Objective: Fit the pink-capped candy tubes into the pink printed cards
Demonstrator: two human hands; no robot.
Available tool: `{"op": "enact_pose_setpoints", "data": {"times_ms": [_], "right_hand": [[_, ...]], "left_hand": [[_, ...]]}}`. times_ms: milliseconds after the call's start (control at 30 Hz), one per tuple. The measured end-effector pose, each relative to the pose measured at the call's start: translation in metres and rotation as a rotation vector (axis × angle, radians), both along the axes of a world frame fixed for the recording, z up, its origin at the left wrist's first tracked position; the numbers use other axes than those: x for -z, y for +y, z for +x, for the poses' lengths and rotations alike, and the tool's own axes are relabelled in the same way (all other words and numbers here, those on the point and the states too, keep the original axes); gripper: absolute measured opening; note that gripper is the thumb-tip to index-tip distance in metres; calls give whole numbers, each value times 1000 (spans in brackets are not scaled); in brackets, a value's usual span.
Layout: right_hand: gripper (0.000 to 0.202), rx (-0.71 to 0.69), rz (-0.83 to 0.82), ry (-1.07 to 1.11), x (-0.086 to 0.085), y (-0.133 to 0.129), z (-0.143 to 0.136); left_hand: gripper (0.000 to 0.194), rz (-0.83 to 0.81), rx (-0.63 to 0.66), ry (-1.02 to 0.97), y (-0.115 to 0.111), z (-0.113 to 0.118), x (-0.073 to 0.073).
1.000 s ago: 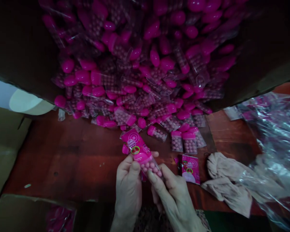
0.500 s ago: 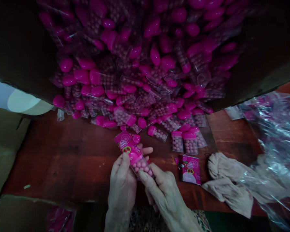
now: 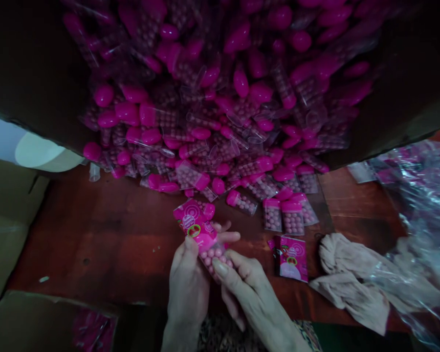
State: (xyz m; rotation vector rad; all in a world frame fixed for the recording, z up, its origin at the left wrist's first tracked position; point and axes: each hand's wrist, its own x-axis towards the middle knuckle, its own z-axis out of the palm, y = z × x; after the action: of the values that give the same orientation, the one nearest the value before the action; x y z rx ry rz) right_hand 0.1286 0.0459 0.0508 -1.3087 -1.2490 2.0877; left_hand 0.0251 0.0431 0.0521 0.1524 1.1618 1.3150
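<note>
Currently, the left hand [image 3: 188, 286] pinches the pink packet [image 3: 194, 220] under its thumb, other fingers spread loosely behind; the right hand [image 3: 254, 293] has its grip closed on the ball-filled container [image 3: 210, 254], near the worktop's [image 3: 113, 244] front edge.

tbl [image 3: 106, 230]: red-brn | ctr: pink-cap btls [image 3: 293, 222] | R: pink pkt [image 3: 293, 259], pale cloth [image 3: 352, 283], clr plastic [image 3: 425, 210]

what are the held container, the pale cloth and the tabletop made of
Clear pink-topped container: likely glossy plastic; pink balls show through. Pale crumpled cloth: probably matte fabric, given its soft folds. Flat reddish-brown tabletop: perhaps varnished wood, from its streaks and faint sheen.
</note>
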Motion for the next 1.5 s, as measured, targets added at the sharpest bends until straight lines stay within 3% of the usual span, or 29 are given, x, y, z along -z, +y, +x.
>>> {"op": "enact_pose_setpoints", "data": {"times_ms": [133,267,467,667,933,1067,1233,1400,1500], "right_hand": [[37,41,-39,68,0,-7,-4],[37,66,44,-48,-4,-12,-9],[35,-34,271,-276,-8,-6,-8],[30,-106,508,-385,-3,-8,-6],[32,-58,433,-220,3,-7,-6],[30,-52,415,-233,1,-7,-6],[31,-56,385,-246,0,-7,-11],[36,35,308,-229,-1,-3,-15],[37,22,323,-254,1,-6,-5]], "left_hand": [[45,-62,32,150,-6,7,-9],[43,-91,51,116,-10,11,-14],[52,44,62,76,-13,-6,-5],[27,2,-13,12,-9,-9,3],[25,28,29,-28,-14,3,-2],[24,11,-37,-14,-15,2,-1],[50,-54,-135,10,-12,2,3],[39,-79,-161,173,-16,16,4],[35,-27,-147,118,-15,17,4]]}}
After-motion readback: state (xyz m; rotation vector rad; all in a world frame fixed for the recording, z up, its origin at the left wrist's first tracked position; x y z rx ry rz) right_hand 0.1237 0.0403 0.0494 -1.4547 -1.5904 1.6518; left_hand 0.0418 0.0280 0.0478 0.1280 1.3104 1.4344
